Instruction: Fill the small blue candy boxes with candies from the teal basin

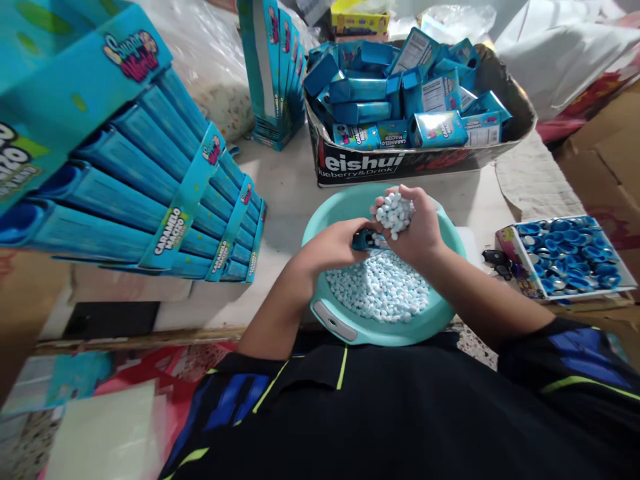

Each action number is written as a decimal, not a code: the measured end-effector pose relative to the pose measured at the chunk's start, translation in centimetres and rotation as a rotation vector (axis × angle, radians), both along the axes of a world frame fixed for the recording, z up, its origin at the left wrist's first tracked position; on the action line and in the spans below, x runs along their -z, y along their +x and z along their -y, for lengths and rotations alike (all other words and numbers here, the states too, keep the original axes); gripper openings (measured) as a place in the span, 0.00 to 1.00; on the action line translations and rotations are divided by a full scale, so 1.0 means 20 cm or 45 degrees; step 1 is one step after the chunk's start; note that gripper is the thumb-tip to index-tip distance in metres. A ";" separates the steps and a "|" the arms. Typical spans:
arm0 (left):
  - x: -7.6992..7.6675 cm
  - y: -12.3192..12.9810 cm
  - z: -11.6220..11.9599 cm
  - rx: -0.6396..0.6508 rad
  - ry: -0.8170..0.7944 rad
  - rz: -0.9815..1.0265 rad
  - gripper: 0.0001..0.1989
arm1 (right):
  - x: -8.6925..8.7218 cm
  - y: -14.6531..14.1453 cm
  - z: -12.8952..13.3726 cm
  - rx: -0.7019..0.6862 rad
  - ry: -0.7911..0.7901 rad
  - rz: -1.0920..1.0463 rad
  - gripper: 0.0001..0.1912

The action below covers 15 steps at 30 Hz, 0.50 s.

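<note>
A turquoise basin (450, 300) in front of me holds a heap of small white and pale blue candies (383, 293). Over the basin, my left hand (343, 240) is closed around a small dark blue container (361, 240), its opening turned toward my other hand. My right hand (423, 223) is cupped and full of the same candies, tilted beside the container's mouth. A few candies lie between the two, at the opening. The fingers of my left hand partly hide the container.
Left stands a large blue display of tubes (145, 180), with another blue display (277, 73) behind. A black carton (410, 167) holds several small blue boxes. At right are a tray of blue spoon-like pieces (570, 257) and a small black object (495, 259). Plastic bags (215, 67) lie behind.
</note>
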<state>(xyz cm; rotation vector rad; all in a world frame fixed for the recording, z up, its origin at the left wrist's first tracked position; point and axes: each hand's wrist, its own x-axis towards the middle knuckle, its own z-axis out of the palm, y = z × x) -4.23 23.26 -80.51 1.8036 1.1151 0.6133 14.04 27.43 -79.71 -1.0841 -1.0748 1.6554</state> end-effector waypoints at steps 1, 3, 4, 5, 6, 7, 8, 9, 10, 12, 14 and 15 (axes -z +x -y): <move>0.00 0.00 0.00 0.008 0.004 0.020 0.22 | 0.00 -0.01 0.01 0.004 0.004 0.002 0.23; -0.01 0.01 0.00 0.014 -0.004 0.041 0.22 | 0.01 -0.02 0.04 -0.013 0.028 0.022 0.23; -0.01 0.01 0.00 0.010 -0.011 0.044 0.21 | 0.01 -0.03 0.06 -0.022 0.040 0.027 0.23; -0.01 0.01 0.00 0.006 -0.017 0.046 0.21 | 0.01 -0.03 0.07 -0.026 0.050 0.024 0.23; -0.01 0.01 0.00 0.001 -0.020 0.050 0.21 | 0.01 -0.04 0.08 -0.025 0.054 0.011 0.23; -0.01 0.01 0.00 -0.006 -0.022 0.057 0.21 | 0.00 -0.05 0.08 -0.020 0.056 -0.006 0.23; -0.01 0.01 0.00 -0.015 -0.024 0.064 0.22 | -0.01 -0.05 0.09 -0.012 0.054 -0.026 0.22; -0.01 0.01 0.00 -0.021 -0.026 0.066 0.22 | -0.01 -0.05 0.09 -0.004 0.048 -0.051 0.21; -0.01 0.01 0.00 -0.021 -0.027 0.067 0.22 | -0.02 -0.06 0.10 0.007 0.038 -0.081 0.19; -0.02 0.01 0.00 -0.007 -0.029 0.070 0.21 | -0.04 -0.06 0.10 0.034 0.012 -0.145 0.18; -0.02 0.01 0.00 0.010 -0.035 0.071 0.21 | -0.05 -0.06 0.11 0.043 -0.020 -0.179 0.19; -0.02 0.01 0.00 0.014 -0.041 0.074 0.21 | -0.05 -0.06 0.11 0.042 -0.035 -0.180 0.20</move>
